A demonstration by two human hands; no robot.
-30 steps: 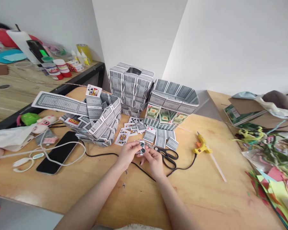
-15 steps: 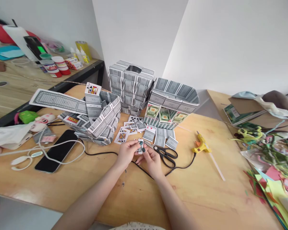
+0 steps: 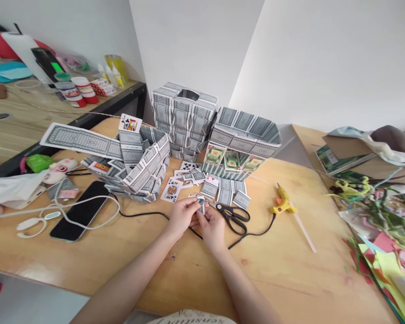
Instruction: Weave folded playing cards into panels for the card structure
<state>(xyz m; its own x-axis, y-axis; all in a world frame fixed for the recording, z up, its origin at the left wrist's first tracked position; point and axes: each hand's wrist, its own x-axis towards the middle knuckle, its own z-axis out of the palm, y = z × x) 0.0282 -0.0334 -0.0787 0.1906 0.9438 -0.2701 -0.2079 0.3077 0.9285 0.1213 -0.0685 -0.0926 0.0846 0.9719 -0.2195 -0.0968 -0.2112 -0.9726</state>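
Between my two hands is a small folded playing card [image 3: 202, 208], mostly covered by fingers. My left hand [image 3: 181, 217] pinches its upper side, with the thumb lying near the top edge. My right hand [image 3: 212, 228] is closed on its lower part, fingers bent beneath. Black-handled scissors [image 3: 236, 219] lie just right of my right hand. Beyond the hands are loose face-up cards, among them a king [image 3: 171, 190], and several folded card pieces [image 3: 225, 191] with patterned backs.
Structures built of cards stand behind: a leaning one [image 3: 145, 166], a tall one [image 3: 184, 119] and an open-topped box [image 3: 243, 139]. A yellow glue gun [image 3: 283, 201] with its cord lies right. A phone [image 3: 83, 211] and white cable lie left. Craft scraps [image 3: 388, 256] fill the right edge.
My hands have closed further around the small card and turned it, so less of it shows. My right fingers have curled in closer to the left hand.
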